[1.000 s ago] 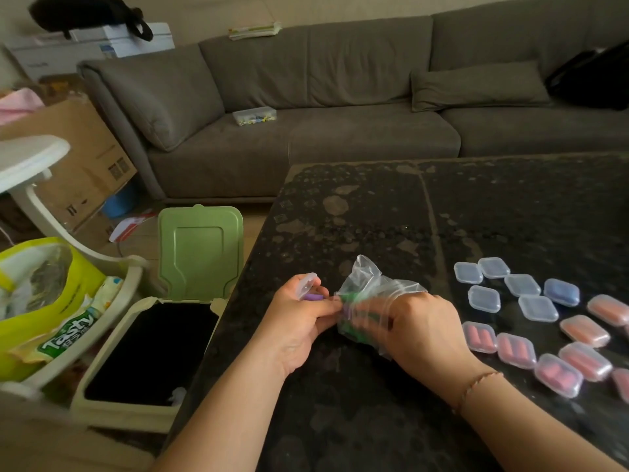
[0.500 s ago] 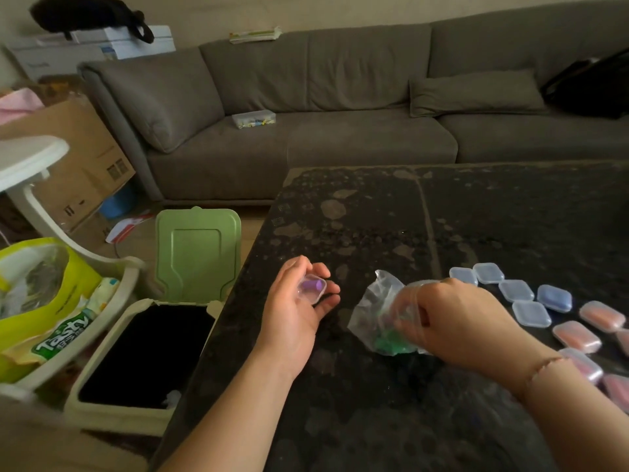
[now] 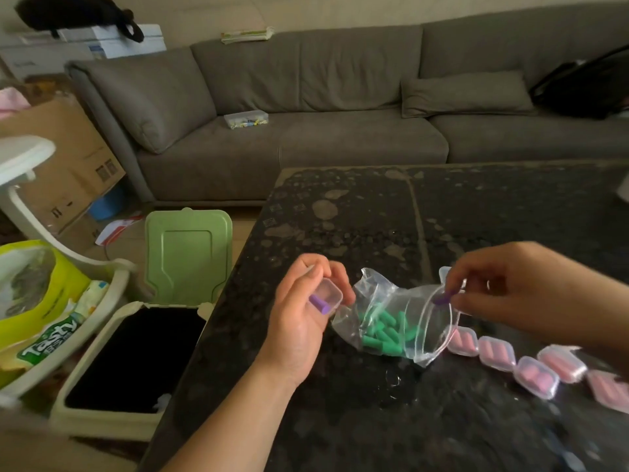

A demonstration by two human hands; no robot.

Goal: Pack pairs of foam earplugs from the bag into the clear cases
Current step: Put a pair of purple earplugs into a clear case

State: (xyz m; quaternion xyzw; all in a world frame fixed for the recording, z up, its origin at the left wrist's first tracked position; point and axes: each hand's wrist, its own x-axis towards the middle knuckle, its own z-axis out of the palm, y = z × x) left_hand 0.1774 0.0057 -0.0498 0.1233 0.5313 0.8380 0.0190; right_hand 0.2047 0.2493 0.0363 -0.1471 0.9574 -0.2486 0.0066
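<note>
Right hand (image 3: 503, 291) pinches purple earplug (image 3: 442, 298) (apparently) above bag (image 3: 391, 321).

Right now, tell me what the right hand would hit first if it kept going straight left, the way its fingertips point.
The right hand, pinching a purple earplug, would probably first meet the bag at its open mouth, then the case in the left hand. Depth is unclear, so it might pass above the bag.

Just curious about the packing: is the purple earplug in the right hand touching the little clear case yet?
Apart. The head view shows the right hand pinching a purple earplug at the bag mouth, with the bag between it and the clear case.
</note>
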